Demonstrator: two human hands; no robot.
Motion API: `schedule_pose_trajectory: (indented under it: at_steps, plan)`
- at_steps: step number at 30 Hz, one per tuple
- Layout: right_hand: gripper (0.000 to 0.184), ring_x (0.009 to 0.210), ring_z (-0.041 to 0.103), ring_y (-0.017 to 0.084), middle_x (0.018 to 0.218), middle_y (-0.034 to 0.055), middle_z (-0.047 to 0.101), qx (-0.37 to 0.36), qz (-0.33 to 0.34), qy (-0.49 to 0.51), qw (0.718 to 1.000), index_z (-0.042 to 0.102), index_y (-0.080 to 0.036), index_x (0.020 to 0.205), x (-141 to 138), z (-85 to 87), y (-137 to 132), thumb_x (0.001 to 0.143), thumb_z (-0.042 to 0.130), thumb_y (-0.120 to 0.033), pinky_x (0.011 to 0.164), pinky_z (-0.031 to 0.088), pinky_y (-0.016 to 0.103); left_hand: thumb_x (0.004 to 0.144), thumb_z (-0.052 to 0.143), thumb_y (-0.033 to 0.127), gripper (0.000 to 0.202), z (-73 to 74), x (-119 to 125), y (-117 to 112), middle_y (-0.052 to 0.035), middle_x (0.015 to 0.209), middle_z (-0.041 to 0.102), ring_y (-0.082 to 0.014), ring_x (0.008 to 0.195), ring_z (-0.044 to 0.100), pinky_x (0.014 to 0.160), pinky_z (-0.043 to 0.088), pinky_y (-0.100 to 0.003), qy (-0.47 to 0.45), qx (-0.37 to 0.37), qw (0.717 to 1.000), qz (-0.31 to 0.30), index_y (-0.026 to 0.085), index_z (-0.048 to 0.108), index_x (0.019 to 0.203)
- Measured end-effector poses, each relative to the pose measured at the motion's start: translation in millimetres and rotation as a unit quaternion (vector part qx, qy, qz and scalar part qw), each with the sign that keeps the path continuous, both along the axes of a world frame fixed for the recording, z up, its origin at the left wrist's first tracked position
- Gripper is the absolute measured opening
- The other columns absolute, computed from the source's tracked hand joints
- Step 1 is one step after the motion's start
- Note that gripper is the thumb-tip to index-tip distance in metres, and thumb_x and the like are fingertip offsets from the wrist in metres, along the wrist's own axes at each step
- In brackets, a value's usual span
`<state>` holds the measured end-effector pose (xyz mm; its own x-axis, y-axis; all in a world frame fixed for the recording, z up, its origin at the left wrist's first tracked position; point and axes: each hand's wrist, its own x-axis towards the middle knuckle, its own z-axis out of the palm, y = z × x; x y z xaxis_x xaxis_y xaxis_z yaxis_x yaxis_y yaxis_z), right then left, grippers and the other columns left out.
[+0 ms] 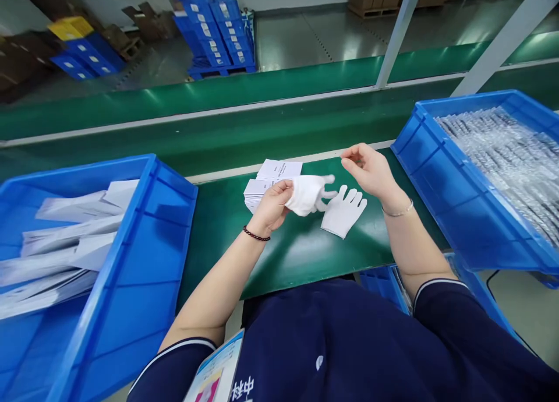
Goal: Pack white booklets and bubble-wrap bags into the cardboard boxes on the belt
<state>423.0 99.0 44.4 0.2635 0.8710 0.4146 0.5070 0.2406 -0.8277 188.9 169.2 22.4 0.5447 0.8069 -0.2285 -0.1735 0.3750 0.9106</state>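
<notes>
My left hand (pixel 275 204) pinches a white glove (pixel 305 195) by its cuff, its fingers hanging toward the right above the green table. A second white glove (pixel 345 211) lies flat on the table, fingers pointing away from me. Raised above and to the right of that glove is my right hand (pixel 367 168), its fingers curled with thumb and fingertips apart. Nothing shows in it. Behind my left hand sit stacks of white printed booklets (pixel 280 169), partly covered by the hand.
A blue bin (pixel 170 215) with white paper stacks stands left. Another blue bin (pixel 430 151) at right holds rows of clear-bagged items. Across the green bench (pixel 209 279) runs a green belt (pixel 131 137), with a grey post (pixel 397 35) beyond. More blue crates (pixel 218 35) stand on the floor.
</notes>
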Motion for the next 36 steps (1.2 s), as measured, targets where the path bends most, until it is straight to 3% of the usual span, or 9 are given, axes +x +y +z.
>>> schedule_pose_trajectory:
  at_steps: [6,9,12,15,18,23,25,29,36]
  plan:
    - [0.011,0.095,0.066,0.024,0.099,0.0063,0.068,0.167,0.040,-0.106,0.979,0.063,-0.028,0.101,-60.3,17.9,-59.4,0.092,0.059,-0.028,0.083,0.055,0.042,0.071,0.076,0.029,0.024,9.5,52.5,-12.7,0.0036,0.067,0.056,-0.0069,0.057,0.051,0.054,0.041,-0.019,-0.006,0.031,0.995,-0.091,0.015,0.058,0.078]
    - [0.014,0.098,0.065,0.026,0.100,0.0087,0.068,0.125,-0.013,-0.194,0.973,0.062,-0.026,0.104,-66.6,3.7,-69.5,0.093,0.054,-0.023,0.083,0.054,0.043,0.081,0.066,0.024,0.012,6.0,70.5,-23.1,0.0032,0.066,0.056,-0.0074,0.058,0.050,0.057,0.040,-0.020,0.020,0.097,0.990,-0.096,0.016,0.057,0.079]
    - [0.022,0.095,0.066,0.027,0.106,0.0118,0.069,0.002,-0.073,-0.200,0.977,0.060,-0.024,0.112,-54.4,-22.6,-66.9,0.097,0.044,-0.025,0.078,0.055,0.043,0.087,0.058,0.019,0.007,0.0,78.1,-30.7,0.0015,0.073,0.058,-0.0098,0.067,0.054,0.066,0.043,-0.023,0.059,0.182,0.979,-0.066,0.017,0.056,0.080]
    - [0.022,0.087,0.068,0.028,0.097,0.0107,0.072,-0.104,-0.059,-0.129,0.984,0.065,-0.023,0.104,-39.9,-44.3,-57.1,0.094,0.046,-0.029,0.074,0.056,0.044,0.088,0.055,0.016,0.009,-7.9,79.5,-39.7,-0.0003,0.080,0.060,-0.0136,0.078,0.056,0.076,0.045,-0.027,0.083,0.296,0.948,-0.080,0.018,0.053,0.079]
    - [0.017,0.097,0.067,0.029,0.096,0.0072,0.072,-0.117,-0.020,0.081,0.990,0.068,-0.025,0.098,-38.5,-52.7,-41.9,0.086,0.059,-0.033,0.086,0.056,0.048,0.091,0.051,0.017,0.011,-18.2,77.6,-51.1,-0.0029,0.083,0.060,-0.0178,0.085,0.056,0.083,0.045,-0.032,0.097,0.411,0.901,-0.097,0.019,0.051,0.080]
    - [0.036,0.115,0.062,0.030,0.114,0.0052,0.069,-0.021,-0.049,0.407,0.912,0.066,-0.029,0.108,-59.5,-52.3,-13.0,0.074,0.071,-0.038,0.095,0.054,0.055,0.096,0.042,0.019,0.015,-31.6,74.5,-58.8,-0.0059,0.085,0.060,-0.0213,0.088,0.055,0.083,0.044,-0.036,0.137,0.505,0.846,-0.106,0.020,0.050,0.082]
    - [0.030,0.119,0.061,0.028,0.118,0.0021,0.068,0.008,-0.064,0.444,0.894,0.066,-0.032,0.105,-60.4,-50.4,-1.7,0.077,0.066,-0.044,0.096,0.053,0.055,0.097,0.040,0.020,0.017,-33.0,74.3,-58.0,-0.0063,0.086,0.060,-0.0220,0.088,0.054,0.084,0.044,-0.037,0.147,0.532,0.825,-0.122,0.020,0.051,0.083]
    - [0.040,0.117,0.062,0.026,0.115,0.0041,0.068,-0.061,0.042,0.481,0.874,0.064,-0.030,0.100,-41.5,-40.4,17.6,0.084,0.052,-0.065,0.098,0.052,0.053,0.096,0.040,0.019,0.018,-35.1,73.5,-56.6,-0.0068,0.085,0.061,-0.0227,0.088,0.052,0.085,0.043,-0.038,0.143,0.566,0.795,-0.162,0.019,0.051,0.082]
    - [0.063,0.132,0.049,0.025,0.140,0.0005,0.054,0.050,0.007,0.366,0.929,0.062,-0.036,0.115,-39.6,-11.5,19.8,0.084,0.032,-0.081,0.101,0.048,0.051,0.097,0.038,0.017,0.018,-48.3,70.4,-54.0,-0.0061,0.085,0.060,-0.0218,0.087,0.050,0.085,0.042,-0.037,0.094,0.575,0.790,-0.191,0.019,0.051,0.085]
